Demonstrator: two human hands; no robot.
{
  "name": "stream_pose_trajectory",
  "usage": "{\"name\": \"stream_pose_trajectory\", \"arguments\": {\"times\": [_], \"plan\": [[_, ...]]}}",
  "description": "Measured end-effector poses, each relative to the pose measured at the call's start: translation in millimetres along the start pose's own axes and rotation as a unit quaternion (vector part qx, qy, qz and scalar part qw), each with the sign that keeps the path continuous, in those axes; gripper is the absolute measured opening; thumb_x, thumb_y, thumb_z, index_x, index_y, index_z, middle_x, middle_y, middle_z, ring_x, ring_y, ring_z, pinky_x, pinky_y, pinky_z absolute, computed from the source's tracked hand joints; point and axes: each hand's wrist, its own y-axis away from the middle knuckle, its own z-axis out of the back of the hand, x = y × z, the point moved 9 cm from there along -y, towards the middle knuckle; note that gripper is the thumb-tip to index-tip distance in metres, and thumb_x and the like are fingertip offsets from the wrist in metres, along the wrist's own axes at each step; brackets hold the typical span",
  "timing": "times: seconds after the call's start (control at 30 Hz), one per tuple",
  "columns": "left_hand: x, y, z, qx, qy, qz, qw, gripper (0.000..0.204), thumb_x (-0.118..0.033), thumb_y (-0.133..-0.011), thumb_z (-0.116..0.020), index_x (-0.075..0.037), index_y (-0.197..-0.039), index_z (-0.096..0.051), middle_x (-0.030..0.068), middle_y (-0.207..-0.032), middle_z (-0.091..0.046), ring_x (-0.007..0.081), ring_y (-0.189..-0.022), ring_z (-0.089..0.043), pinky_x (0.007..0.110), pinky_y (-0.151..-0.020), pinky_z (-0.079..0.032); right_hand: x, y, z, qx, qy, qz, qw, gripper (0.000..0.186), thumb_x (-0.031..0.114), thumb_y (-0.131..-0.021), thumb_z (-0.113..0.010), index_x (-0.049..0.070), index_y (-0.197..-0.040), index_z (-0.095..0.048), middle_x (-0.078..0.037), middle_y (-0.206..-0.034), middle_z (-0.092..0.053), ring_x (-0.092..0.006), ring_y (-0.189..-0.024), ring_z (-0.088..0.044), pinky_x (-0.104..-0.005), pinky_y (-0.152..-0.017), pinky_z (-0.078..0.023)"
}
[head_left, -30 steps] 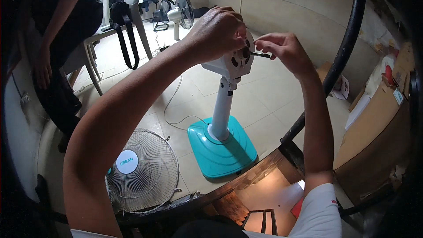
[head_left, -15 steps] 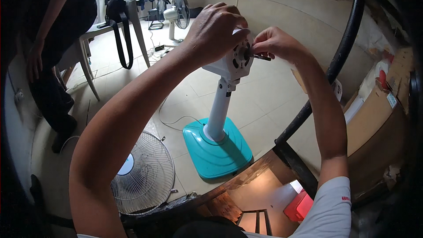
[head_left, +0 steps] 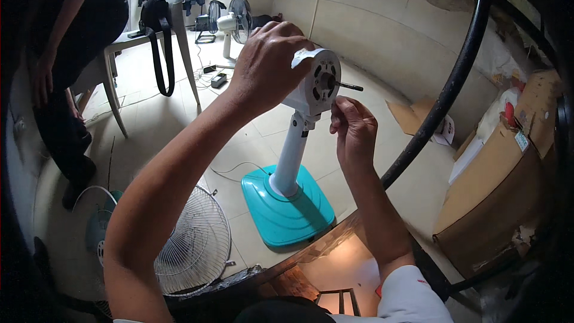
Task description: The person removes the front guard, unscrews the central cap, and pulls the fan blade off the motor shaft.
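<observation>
A stand fan without its blades is in front of me, its white motor housing [head_left: 311, 100] on top of a white pole [head_left: 289, 158] and a turquoise base [head_left: 287, 218]. My left hand [head_left: 269, 60] curls over the housing's upper left side, its fingertips partly hidden behind it. From the housing's front a thin dark shaft [head_left: 351, 87] sticks out to the right. Just below that shaft, my right hand [head_left: 357, 128] is pinched closed by the housing's lower front edge. Whatever lies between its fingers, if anything, cannot be made out.
A round wire fan grille [head_left: 203, 242] lies on the floor at lower left. Behind stand another fan [head_left: 227, 23] and a chair [head_left: 179, 36] with a black strap. A person [head_left: 78, 30] is at far left. A black bar [head_left: 457, 84] and cardboard boxes [head_left: 484, 191] flank the right.
My right hand has come away from the shaft and dropped below it, leaving the shaft exposed. My left hand stays on the housing. The whole view has shifted slightly.
</observation>
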Motion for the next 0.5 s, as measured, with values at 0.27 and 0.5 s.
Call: {"name": "stream_pose_trajectory", "arguments": {"times": [0.27,0.5], "plan": [[-3.6,22.3,1.1,-0.002,0.0,0.0,1.0,0.021,-0.017,-0.086,-0.075,-0.007,-0.105,-0.077,0.0107,-0.116,-0.07,0.03,-0.112,-0.065,0.046,-0.098,-0.051,83.7,-5.1,-97.5,0.025,0.709,0.495,0.502,0.014,0.018,-0.095,-0.067,0.006,-0.089,-0.063,-0.013,-0.084,-0.063,-0.0306,-0.067,-0.066,-0.0435,-0.06,-0.054],[-11.9,36.7,14.5,-0.008,-0.018,-0.007,1.0,0.023,-0.013,-0.083,-0.08,-0.008,-0.106,-0.077,0.0092,-0.119,-0.07,0.0291,-0.111,-0.066,0.045,-0.098,-0.052,104.4,-85.3,7.6,0.11,0.654,0.158,0.732,0.019,0.015,-0.092,-0.07,-0.002,-0.085,-0.07,-0.011,-0.069,-0.067,-0.0187,-0.06,-0.065,-0.0362,-0.059,-0.052]]}}
